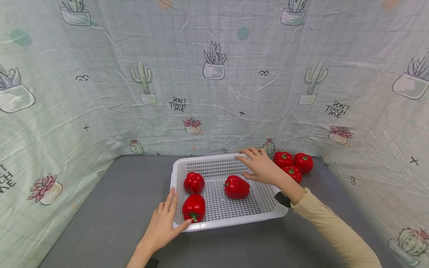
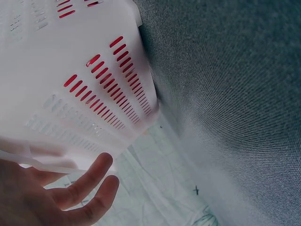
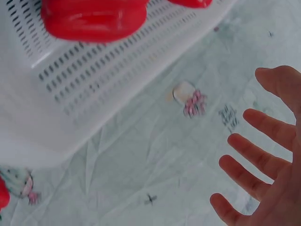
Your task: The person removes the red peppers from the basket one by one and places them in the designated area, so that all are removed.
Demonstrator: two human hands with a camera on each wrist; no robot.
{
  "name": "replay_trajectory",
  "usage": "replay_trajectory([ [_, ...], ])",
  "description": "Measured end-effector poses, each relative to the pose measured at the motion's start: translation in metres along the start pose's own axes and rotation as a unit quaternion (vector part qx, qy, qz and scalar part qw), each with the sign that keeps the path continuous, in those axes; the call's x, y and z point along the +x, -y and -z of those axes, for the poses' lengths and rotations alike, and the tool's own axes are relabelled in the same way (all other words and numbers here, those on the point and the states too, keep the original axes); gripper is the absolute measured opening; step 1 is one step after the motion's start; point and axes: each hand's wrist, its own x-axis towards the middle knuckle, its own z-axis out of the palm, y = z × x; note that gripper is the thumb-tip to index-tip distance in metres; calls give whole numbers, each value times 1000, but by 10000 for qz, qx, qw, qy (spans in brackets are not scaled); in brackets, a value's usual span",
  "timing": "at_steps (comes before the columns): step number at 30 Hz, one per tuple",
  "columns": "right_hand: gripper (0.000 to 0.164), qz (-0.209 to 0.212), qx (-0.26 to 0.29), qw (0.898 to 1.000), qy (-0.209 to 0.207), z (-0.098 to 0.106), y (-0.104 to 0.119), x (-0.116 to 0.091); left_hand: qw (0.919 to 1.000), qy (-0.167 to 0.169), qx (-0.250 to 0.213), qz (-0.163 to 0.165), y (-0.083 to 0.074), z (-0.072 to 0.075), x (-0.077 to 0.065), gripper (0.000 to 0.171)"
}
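A white slotted plastic basket holds three red bell peppers: one at the back left, one in the front left corner with its green stem toward me, and one lying right of centre. My left hand rests at the basket's front left corner, its fingers extended along the left side and the thumb on the front rim. Over the basket's back right part hovers my right hand, fingers spread with nothing in them. In the right wrist view its fingers stand apart from the basket.
Three more red bell peppers sit in a cluster on the grey table, just right of the basket's back right corner. A cactus-printed curtain hangs behind the table and along both sides.
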Motion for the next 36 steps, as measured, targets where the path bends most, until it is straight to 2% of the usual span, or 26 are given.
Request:
replay_trajectory([
  [8, 49, 142, -272, 9986, 430, -25, 18, 18, 10000, -24, -2, -9, 0, 0, 0, 93],
  [13, 49, 173, -207, 9977, 617, -42, 22, 23, 10000, -23, 6, -27, 0, -1, 0, 93],
  [18, 53, 134, -171, 9949, 984, -56, 25, 25, 10000, -23, -16, -34, 0, -2, 0, 93],
  [23, 55, 105, -143, 9916, 1280, -65, 26, 24, 10000, -42, 16, -27, 0, -3, -1, 93],
  [30, 61, 80, -408, 9857, 1633, -74, 25, 23, 10000, -85, 32, -39, 0, -2, -1, 93],
  [36, 64, 54, -312, 9809, 1917, -78, 25, 25, 9999, -108, 47, -52, 1, -2, -1, 92],
])
